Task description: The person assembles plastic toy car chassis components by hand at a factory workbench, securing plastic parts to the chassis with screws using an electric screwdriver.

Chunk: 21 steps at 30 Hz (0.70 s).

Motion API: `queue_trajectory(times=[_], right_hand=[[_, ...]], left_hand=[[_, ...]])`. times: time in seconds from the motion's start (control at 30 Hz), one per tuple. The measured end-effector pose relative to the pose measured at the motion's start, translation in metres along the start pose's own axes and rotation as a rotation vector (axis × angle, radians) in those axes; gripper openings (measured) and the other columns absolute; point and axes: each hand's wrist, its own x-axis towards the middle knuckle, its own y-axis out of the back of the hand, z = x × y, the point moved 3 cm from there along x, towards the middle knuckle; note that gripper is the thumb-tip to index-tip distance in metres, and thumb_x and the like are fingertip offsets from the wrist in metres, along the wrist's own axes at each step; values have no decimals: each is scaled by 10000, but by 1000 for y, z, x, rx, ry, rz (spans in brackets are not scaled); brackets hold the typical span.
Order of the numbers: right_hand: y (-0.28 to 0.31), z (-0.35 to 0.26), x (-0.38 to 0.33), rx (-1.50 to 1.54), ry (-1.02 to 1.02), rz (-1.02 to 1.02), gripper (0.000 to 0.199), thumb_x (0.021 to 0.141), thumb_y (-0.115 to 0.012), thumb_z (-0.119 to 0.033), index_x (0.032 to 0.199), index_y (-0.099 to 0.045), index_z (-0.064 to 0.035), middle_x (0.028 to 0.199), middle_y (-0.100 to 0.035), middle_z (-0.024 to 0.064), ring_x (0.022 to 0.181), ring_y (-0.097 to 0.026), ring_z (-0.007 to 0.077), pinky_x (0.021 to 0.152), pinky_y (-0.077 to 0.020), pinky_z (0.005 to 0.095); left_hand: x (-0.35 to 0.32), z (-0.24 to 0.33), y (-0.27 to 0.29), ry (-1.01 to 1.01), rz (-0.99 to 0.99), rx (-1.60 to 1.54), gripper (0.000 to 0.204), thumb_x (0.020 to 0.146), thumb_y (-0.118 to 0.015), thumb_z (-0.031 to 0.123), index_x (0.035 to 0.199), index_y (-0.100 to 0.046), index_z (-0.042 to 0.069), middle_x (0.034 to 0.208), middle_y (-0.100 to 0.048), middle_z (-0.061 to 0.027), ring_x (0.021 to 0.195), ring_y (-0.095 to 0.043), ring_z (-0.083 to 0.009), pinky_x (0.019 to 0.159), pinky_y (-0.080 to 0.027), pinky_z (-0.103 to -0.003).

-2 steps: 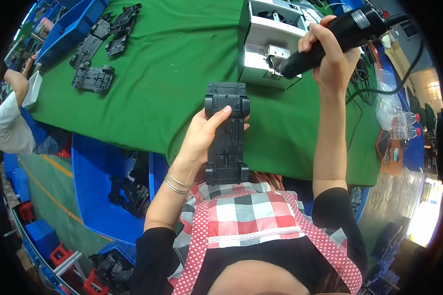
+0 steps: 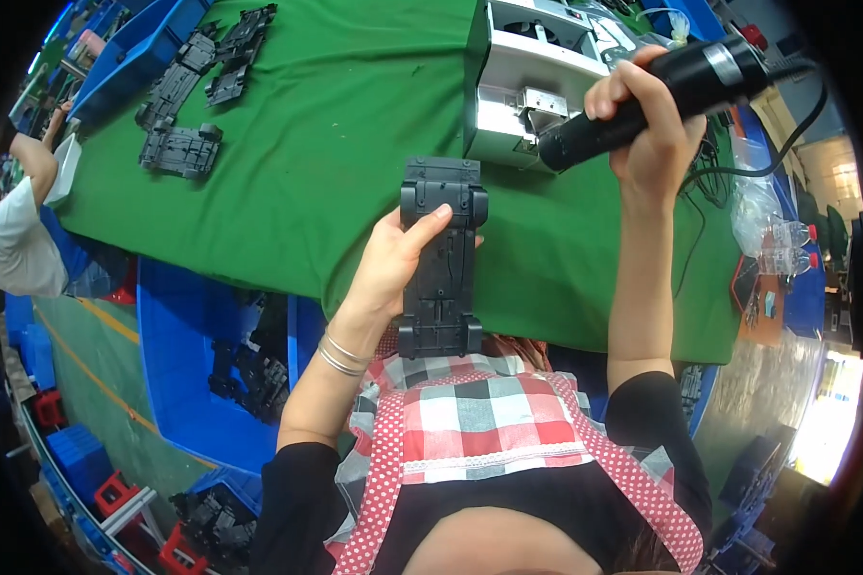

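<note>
My left hand [image 2: 390, 259] is closed round a black plastic toy-car chassis [image 2: 441, 273], its thumb lying on the face turned up to me. The chassis stands lengthwise over the front edge of the green-covered table. A corded black electric screwdriver [image 2: 642, 103] is gripped in my right hand [image 2: 654, 139], raised over the right side of the table. Its nose points left and down, beside the front of a white and black screw feeder [image 2: 508, 101]. The screwdriver's tip cannot be made out.
Several more black chassis [image 2: 180, 150] lie at the far left of the green cloth [image 2: 307, 144], near a blue bin [image 2: 134, 62]. Below the table's left side, a larger blue bin [image 2: 177, 412] holds black parts. At far left is another person's arm [image 2: 31, 168]. The screwdriver's cable [image 2: 748, 174] loops at right.
My right hand and the screwdriver have shifted slightly toward me and to the right, beside the feeder. The left hand and chassis have hardly moved.
</note>
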Motion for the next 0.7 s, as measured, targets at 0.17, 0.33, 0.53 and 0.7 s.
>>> queue_trajectory(times=[0.17,0.33,0.53,0.7], right_hand=[[-13,-4,-31,280,-19,-30,142,766,-519,26,894,-457,34,595,-481,109,482,-510,207,497,-443,337],[-22,5,-44,311,31,-75,150,770,-521,72,902,-455,42,622,-509,105,491,-527,195,496,-457,319],[-21,8,-52,257,114,-74,241,759,-530,84,975,-430,50,647,-525,107,500,-538,194,499,-470,324],[-9,-26,-10,152,409,-77,93,813,-450,-130,803,-451,-37,622,-461,70,525,-466,185,554,-406,333]], left_hand=[[4,-3,-1,-19,15,46,262,870,-566,194,1043,-553,-2,862,-641,-100,697,-633,-134,612,-532,-256],[4,-2,-8,-1,12,48,249,863,-578,185,1024,-557,-4,867,-645,-109,693,-634,-134,611,-532,-253],[2,2,-14,-4,4,46,254,861,-582,188,1023,-557,-7,861,-646,-111,688,-639,-141,609,-540,-263],[2,-8,-1,42,29,52,266,872,-570,205,1022,-555,-14,869,-645,-118,684,-640,-144,599,-540,-265]])
